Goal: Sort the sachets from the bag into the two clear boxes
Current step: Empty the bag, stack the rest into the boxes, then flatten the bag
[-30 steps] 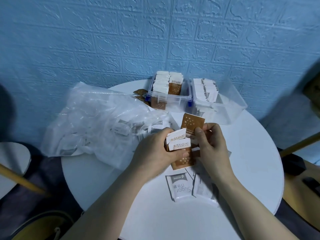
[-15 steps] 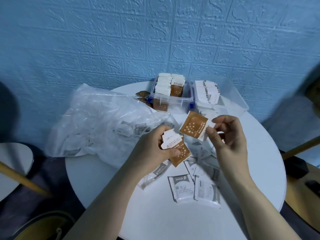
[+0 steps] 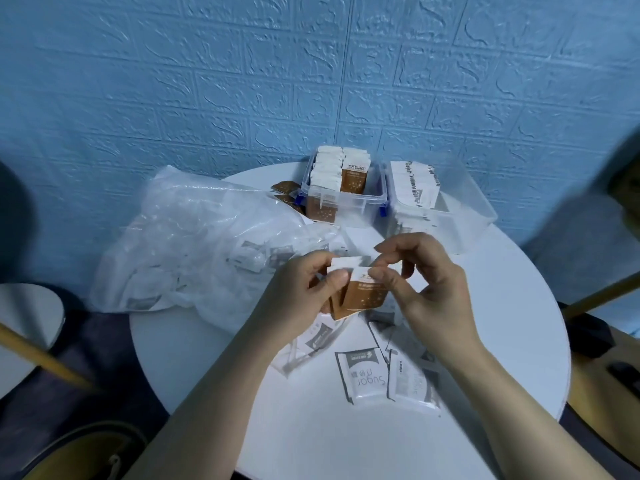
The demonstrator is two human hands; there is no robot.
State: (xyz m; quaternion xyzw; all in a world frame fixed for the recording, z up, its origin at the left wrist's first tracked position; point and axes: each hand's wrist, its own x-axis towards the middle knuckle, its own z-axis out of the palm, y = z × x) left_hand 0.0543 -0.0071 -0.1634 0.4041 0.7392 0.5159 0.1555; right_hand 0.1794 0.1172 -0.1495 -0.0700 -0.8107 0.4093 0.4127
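My left hand (image 3: 298, 292) grips a small stack of brown-and-white sachets (image 3: 363, 296) above the table. My right hand (image 3: 422, 285) pinches the top edge of the front brown sachet between thumb and forefinger. The crumpled clear bag (image 3: 207, 244) with more sachets lies at the left. At the back stand two clear boxes: the left box (image 3: 346, 206) holds upright brown sachets, the right box (image 3: 460, 209) holds white sachets. Several white sugar sachets (image 3: 367, 379) lie loose on the table below my hands.
The round white table (image 3: 502, 323) stands against a blue brick-pattern wall. A few brown sachets (image 3: 285, 190) lie behind the bag beside the left box. Wooden chair parts show at both sides, and a second white surface (image 3: 27, 313) sits at far left.
My right hand, which held one brown sachet apart from the stack, has brought it back to the stack in my left hand. Both hands sit close together again.
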